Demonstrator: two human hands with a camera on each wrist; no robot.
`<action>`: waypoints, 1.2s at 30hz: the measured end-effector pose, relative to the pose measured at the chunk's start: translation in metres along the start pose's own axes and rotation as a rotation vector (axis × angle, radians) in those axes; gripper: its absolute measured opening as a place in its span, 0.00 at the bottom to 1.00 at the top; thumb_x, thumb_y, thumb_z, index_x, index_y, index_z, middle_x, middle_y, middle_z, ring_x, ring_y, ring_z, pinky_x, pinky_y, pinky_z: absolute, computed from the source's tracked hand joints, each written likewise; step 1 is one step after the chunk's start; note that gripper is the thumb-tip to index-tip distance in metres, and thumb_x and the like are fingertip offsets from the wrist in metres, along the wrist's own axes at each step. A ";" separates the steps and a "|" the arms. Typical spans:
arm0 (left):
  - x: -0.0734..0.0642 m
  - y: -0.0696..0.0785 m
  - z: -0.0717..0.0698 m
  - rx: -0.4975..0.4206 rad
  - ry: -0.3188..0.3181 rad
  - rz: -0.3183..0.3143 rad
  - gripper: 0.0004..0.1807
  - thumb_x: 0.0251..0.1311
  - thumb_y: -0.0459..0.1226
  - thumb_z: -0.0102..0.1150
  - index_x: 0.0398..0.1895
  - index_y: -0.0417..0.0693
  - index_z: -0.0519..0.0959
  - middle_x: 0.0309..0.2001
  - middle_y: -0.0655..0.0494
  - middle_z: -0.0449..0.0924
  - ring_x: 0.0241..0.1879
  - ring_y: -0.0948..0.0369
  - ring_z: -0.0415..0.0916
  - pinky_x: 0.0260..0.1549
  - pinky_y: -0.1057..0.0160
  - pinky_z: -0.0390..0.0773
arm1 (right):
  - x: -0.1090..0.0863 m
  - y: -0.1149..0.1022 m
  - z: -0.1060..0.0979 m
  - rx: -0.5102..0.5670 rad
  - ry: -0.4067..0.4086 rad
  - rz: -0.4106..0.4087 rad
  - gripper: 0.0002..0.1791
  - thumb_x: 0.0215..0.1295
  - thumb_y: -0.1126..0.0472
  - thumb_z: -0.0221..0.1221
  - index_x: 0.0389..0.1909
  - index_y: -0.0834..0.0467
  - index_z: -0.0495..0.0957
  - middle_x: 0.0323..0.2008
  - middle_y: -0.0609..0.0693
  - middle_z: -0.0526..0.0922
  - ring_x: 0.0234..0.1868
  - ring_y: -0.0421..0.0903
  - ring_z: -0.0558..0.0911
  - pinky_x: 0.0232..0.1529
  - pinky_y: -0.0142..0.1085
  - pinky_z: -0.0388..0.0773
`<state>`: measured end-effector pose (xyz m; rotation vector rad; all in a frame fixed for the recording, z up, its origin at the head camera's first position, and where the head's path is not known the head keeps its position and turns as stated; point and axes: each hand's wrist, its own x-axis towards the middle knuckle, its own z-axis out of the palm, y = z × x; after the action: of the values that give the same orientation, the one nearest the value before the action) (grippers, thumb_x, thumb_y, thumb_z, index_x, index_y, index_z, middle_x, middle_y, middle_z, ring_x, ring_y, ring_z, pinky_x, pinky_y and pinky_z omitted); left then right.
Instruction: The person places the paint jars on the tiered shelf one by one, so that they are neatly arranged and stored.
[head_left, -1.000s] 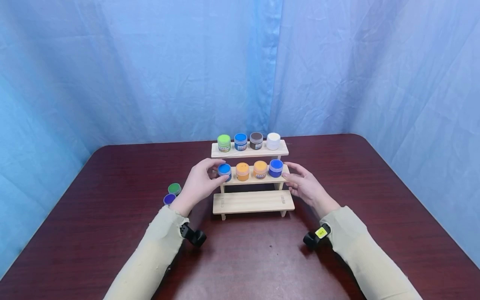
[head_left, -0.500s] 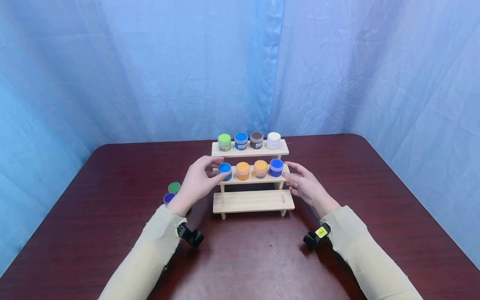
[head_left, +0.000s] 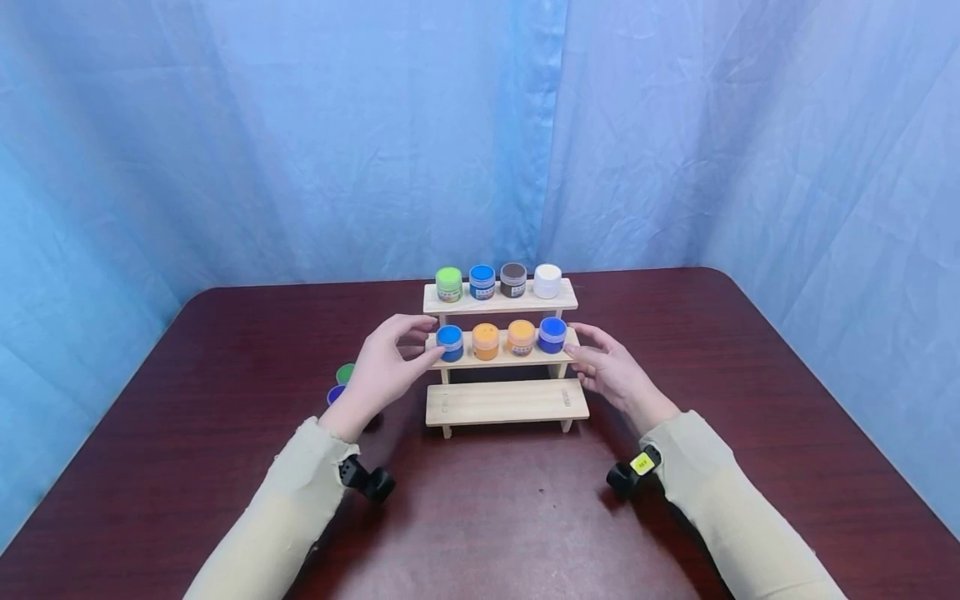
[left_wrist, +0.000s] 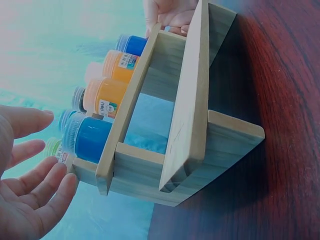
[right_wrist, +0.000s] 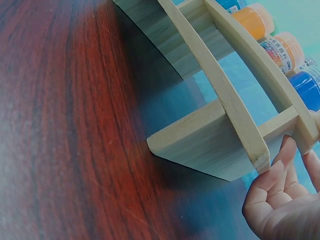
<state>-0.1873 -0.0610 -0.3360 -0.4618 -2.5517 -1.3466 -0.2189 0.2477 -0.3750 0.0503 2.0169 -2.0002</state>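
A three-step wooden display rack (head_left: 506, 404) stands on the table. At the left end of its middle shelf sits a blue paint jar (head_left: 450, 343), followed by two orange paint jars (head_left: 485, 342) and a dark blue paint jar (head_left: 552, 335). My left hand (head_left: 386, 362) is just left of the blue jar, fingers and thumb spread apart with nothing between them; the left wrist view shows a gap to the jar (left_wrist: 92, 137). My right hand (head_left: 615, 371) holds the right end of the rack, its fingers (right_wrist: 280, 172) curled at the shelf ends, beside the dark blue jar.
The top shelf carries light green (head_left: 448, 285), blue (head_left: 482, 282), dark brown (head_left: 513, 281) and white (head_left: 547, 282) jars. Left of the rack, a green jar (head_left: 345, 373) and a purple jar (head_left: 335, 392) stand on the dark red table (head_left: 495, 517), partly behind my left hand. Blue curtains (head_left: 360, 142) hang behind.
My left hand has let go of the blue jar and drawn back to the left, its fingers opening. The jar stays on the middle shelf. My right hand has not moved.
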 end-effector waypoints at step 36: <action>-0.043 -0.028 -0.051 0.109 0.099 -0.018 0.20 0.54 0.33 0.63 0.51 0.44 0.76 0.48 0.49 0.77 0.45 0.56 0.76 0.45 0.54 0.80 | -0.001 -0.001 -0.001 -0.015 0.007 -0.001 0.33 0.66 0.58 0.53 0.69 0.54 0.52 0.32 0.38 0.75 0.30 0.35 0.74 0.30 0.25 0.71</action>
<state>-0.1556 -0.1253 -0.3433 -0.3434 -2.5376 -1.1972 -0.2180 0.2487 -0.3743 0.0536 2.0365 -1.9883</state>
